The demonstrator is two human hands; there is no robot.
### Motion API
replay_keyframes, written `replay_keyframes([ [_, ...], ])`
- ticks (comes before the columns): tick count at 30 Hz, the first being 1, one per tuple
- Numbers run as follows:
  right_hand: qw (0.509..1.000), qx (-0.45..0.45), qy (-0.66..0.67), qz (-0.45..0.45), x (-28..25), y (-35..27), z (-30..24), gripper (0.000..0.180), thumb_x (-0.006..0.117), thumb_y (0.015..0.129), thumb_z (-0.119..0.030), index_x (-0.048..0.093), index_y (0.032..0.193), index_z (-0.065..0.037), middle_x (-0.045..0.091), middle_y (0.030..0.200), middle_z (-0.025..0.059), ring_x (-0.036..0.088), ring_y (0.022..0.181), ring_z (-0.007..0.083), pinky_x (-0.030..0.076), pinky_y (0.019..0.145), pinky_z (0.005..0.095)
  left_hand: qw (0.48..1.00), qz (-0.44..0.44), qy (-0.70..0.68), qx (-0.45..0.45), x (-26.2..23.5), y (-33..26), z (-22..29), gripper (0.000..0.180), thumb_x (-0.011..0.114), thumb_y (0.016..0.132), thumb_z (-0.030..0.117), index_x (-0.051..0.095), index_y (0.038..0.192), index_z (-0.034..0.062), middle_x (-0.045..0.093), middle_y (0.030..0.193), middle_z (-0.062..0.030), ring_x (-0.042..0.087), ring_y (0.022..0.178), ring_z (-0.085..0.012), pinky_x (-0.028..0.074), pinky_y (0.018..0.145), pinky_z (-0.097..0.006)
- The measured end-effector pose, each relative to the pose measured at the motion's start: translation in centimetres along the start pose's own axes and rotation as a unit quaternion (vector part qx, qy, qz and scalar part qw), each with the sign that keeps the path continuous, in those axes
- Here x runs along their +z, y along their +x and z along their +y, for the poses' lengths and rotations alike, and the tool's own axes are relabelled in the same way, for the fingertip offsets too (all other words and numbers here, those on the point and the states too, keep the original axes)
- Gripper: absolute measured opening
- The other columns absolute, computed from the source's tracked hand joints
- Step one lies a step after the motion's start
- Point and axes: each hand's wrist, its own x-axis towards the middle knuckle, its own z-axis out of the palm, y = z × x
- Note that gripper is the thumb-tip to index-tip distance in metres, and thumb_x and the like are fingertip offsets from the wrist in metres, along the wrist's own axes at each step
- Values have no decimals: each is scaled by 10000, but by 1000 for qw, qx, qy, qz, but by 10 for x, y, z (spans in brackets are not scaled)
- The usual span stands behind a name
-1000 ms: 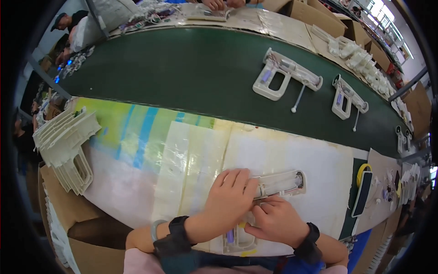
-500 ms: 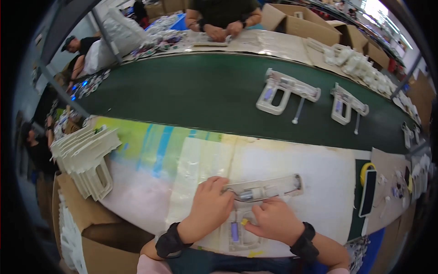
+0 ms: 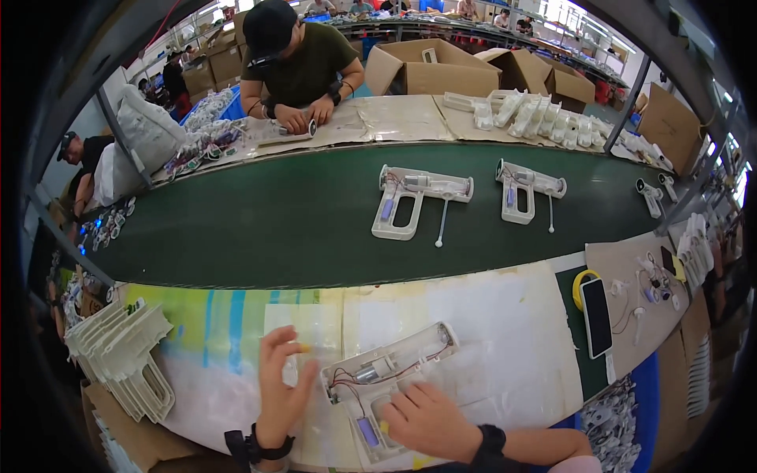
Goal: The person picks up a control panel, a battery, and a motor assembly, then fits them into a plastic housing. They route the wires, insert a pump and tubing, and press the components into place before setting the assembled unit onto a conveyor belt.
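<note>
A white gun-shaped plastic housing half (image 3: 430,352) lies open side up on the table before me. Inside it sit a silver motor (image 3: 374,370), red and dark wires, and a purple battery cell (image 3: 367,432) in the grip. My right hand (image 3: 430,422) is closed over the grip's loop, fingers curled against it, partly hiding it. Just left of the housing, my left hand (image 3: 285,386) is raised with its fingers apart, holding nothing. Yellow coverings show on a left fingertip and the right thumb.
Two similar assemblies (image 3: 423,185) (image 3: 530,189) lie on the green conveyor belt (image 3: 236,229). Stacked white housing halves (image 3: 118,359) stand at left. A phone (image 3: 597,317) and yellow tape roll (image 3: 581,288) are at right. A co-worker (image 3: 303,71) works across the belt.
My left hand has lifted off the housing and moved left, opening. My right hand stays at the grip. The view has tilted up, showing more of the co-worker opposite.
</note>
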Motion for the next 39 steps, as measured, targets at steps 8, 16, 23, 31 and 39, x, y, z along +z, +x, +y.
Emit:
replay_keyframes([
  [8, 929, 286, 194, -129, 23, -16, -41, 423, 654, 851, -273, 605, 1173, -4, 513, 1316, 250, 599, 1013, 351, 478, 872, 433, 996, 84, -6, -34, -41, 1, -61, 239, 625, 826, 2, 557, 1055, 16, 518, 1207, -170, 522, 1122, -295, 421, 978, -379],
  [16, 955, 254, 133, -81, 54, 105, 38, 435, 626, 863, -258, 416, 1120, 24, 627, 725, 238, 622, 661, 463, 502, 607, 523, 990, 125, -52, -36, -58, -1, -77, 248, 663, 821, 23, 558, 1044, 3, 551, 1141, -192, 535, 1070, -328, 413, 955, -395],
  [23, 973, 209, 96, 28, 96, 240, 86, 468, 626, 833, -194, 337, 1110, 50, 624, 710, 304, 625, 658, 493, 512, 576, 544, 991, 129, 29, -18, -59, -3, -113, 298, 726, 801, 114, 578, 1039, 10, 553, 1133, -197, 531, 1070, -355, 424, 934, -415],
  [31, 970, 205, 81, 101, 123, 336, 154, 597, 615, 858, -238, 314, 1224, 126, 645, 805, 339, 639, 749, 507, 521, 624, 557, 995, 42, 83, -36, -62, -2, -116, 313, 745, 801, 192, 601, 1018, 17, 566, 1113, -164, 494, 1082, -352, 398, 960, -416],
  [39, 935, 330, -36, 124, 65, 327, 189, 453, 606, 878, -212, 479, 1239, 31, 581, 1192, 314, 659, 977, 425, 537, 808, 511, 991, 43, 122, -22, -60, -5, -126, 281, 737, 767, 194, 642, 989, 49, 556, 1098, -141, 488, 1045, -352, 404, 925, -430],
])
